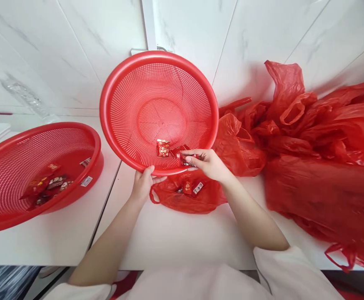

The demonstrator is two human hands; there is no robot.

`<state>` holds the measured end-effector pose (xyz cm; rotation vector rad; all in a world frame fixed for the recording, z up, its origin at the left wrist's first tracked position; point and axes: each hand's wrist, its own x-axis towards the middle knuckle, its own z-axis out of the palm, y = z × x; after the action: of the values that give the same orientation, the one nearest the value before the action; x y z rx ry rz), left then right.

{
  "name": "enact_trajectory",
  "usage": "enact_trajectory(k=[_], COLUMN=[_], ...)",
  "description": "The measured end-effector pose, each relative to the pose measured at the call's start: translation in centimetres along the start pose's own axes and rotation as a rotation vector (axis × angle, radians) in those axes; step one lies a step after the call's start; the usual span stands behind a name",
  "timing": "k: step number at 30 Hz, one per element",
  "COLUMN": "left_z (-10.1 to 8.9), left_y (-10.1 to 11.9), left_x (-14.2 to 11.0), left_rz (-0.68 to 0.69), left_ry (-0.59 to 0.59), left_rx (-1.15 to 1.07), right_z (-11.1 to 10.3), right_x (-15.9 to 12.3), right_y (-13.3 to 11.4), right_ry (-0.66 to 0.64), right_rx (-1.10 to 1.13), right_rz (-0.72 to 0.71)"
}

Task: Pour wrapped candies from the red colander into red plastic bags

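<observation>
A red plastic colander basket (160, 60) is tilted toward me, its lower rim over an open red plastic bag (169, 204). With thumb over the rim and fingers below, my left hand (143, 183) grips the basket at its lower edge. My right hand (207, 162) is inside the lower right rim, its fingers closed on small red wrapped packets (183, 159). Another packet, red and gold (163, 148), lies in the basket beside them. Several small packets (197, 188) rest in the bag's mouth below.
On the left stands a second red basket (96, 146) with several small packets (55, 183) inside. Filled red plastic bags (319, 191) are heaped along the right of the white table (182, 241). A white marbled wall (194, 25) rises behind.
</observation>
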<state>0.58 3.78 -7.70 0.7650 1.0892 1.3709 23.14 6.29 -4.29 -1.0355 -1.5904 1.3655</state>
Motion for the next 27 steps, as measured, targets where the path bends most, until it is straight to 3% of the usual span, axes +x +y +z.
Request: enact_trajectory(k=[3, 6, 11, 13, 21, 24, 27], left_z=[-0.4, -0.6, -0.5, -0.5, 0.2, 0.6, 0.6], left_y=[0.4, 0.8, 1.0, 0.9, -0.1, -0.6, -1.0], left_x=[0.5, 0.7, 0.6, 0.5, -1.1, -2.1, -2.3], left_rz=[0.024, 0.037, 0.028, 0.01, -0.088, -0.097, -0.089], left_ry=[0.01, 0.006, -0.003, -0.014, -0.191, -0.266, -0.288], left_rx=[-0.039, -0.051, -0.048, -0.04, 0.1, 0.173, 0.194], right_z=[-0.3, -0.6, -0.5, 0.0, 1.3, 1.5, 1.7], right_x=[0.0, -0.1, -0.9, -1.2, -0.2, 0.4, 0.3], right_y=[-0.3, -0.5, -1.2, -1.5, -0.3, 1.1, 1.8], right_ry=[-0.006, -0.015, -0.278, -0.307, 0.143, 0.197, 0.132], right_rx=[0.177, 0.183, -0.23, -0.409, -0.758, -0.976, -1.089], right_rz=[0.069, 0.073, -0.064, -0.151, -0.387, -0.282, -0.139])
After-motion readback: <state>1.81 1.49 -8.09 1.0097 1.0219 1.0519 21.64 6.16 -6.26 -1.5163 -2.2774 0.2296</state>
